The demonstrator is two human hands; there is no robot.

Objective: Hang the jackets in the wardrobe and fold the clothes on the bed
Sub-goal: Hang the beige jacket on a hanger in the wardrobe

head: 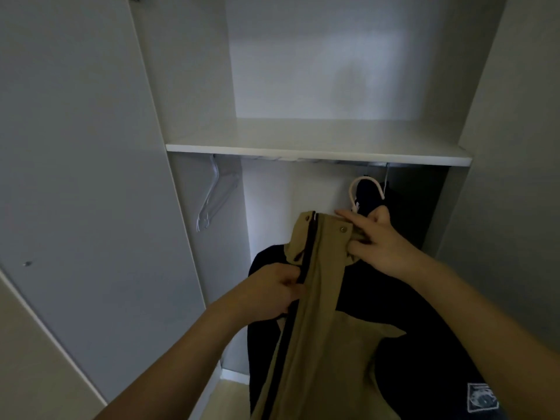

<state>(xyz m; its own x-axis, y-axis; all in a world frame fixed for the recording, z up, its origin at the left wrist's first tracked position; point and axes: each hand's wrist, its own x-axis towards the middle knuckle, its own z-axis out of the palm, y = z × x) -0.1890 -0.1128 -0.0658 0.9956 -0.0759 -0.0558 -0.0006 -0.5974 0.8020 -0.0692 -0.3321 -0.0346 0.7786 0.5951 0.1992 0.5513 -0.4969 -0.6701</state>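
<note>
Tan jacket (315,313) held up before open wardrobe (318,86), below shelf (318,153). Left hand (272,291) grip pinches zipper edge, keeping front taut. Right hand (378,244) grip clutches collar, likely seating it on hanger. Dark jacket (403,207) hangs behind; spare hangers (212,198) left.

Tan jacket (315,298) with black zip edge, white wardrobe shelf (318,147), dark garment (424,359) (pale printed patch), white hangers (212,195).

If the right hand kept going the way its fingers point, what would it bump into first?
The right hand grips the tan jacket near its collar, with one finger pointing left. Going straight on, it would probably cross the collar and reach the wardrobe's white back panel, though depth is hard to judge.
</note>
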